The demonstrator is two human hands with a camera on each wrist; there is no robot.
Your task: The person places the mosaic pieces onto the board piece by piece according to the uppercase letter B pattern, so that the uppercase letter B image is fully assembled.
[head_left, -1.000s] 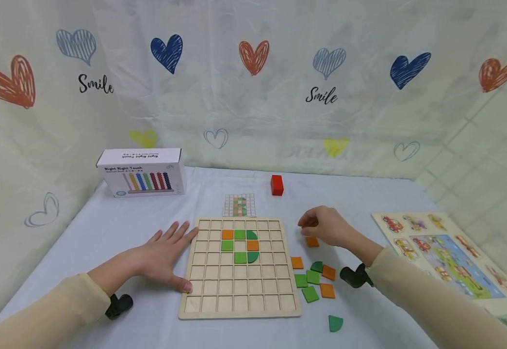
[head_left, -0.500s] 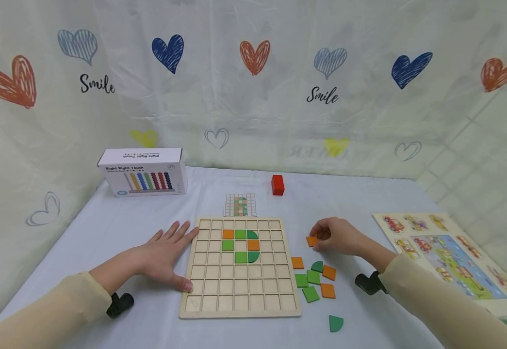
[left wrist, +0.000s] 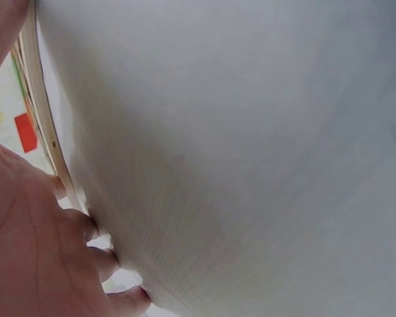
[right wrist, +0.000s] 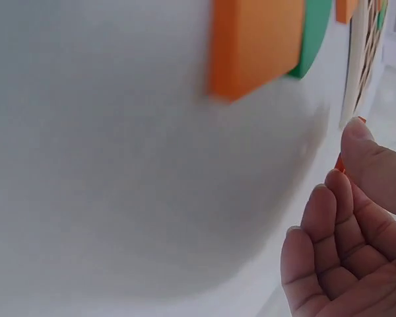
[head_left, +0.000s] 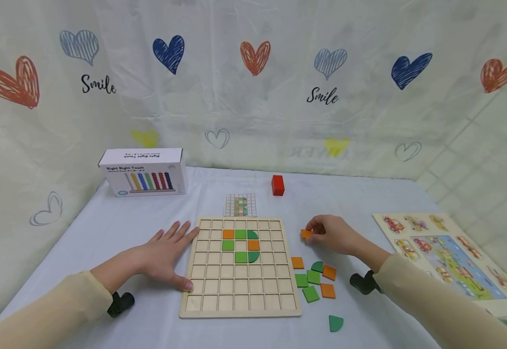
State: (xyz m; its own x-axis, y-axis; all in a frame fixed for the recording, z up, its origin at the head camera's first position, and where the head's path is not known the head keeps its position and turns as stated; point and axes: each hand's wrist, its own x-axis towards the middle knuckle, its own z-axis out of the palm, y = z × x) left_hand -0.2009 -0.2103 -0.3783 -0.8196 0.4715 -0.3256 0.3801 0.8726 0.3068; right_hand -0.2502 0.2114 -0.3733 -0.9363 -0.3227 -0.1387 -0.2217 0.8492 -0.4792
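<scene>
My right hand (head_left: 333,234) pinches an orange square tile (head_left: 306,234) between thumb and fingers, to the right of the wooden grid board (head_left: 240,286). In the right wrist view only a thin orange edge of that tile (right wrist: 340,162) shows behind the thumb. My left hand (head_left: 161,254) lies spread along the board's left edge, thumb on the rim; the left wrist view shows the palm (left wrist: 33,231) beside that edge. Orange, green and quarter-round dark green tiles (head_left: 252,257) fill several cells in the board's upper middle.
Loose orange, green and quarter-round tiles (head_left: 313,277) lie right of the board. Behind it are a printed pattern card (head_left: 240,205) and a red block (head_left: 278,185). A white toy box (head_left: 144,174) stands at back left; a picture puzzle (head_left: 449,261) lies at right.
The right hand came down onto the orange tile, took hold of it, and has shifted it slightly left and away from me. The left hand has stayed put.
</scene>
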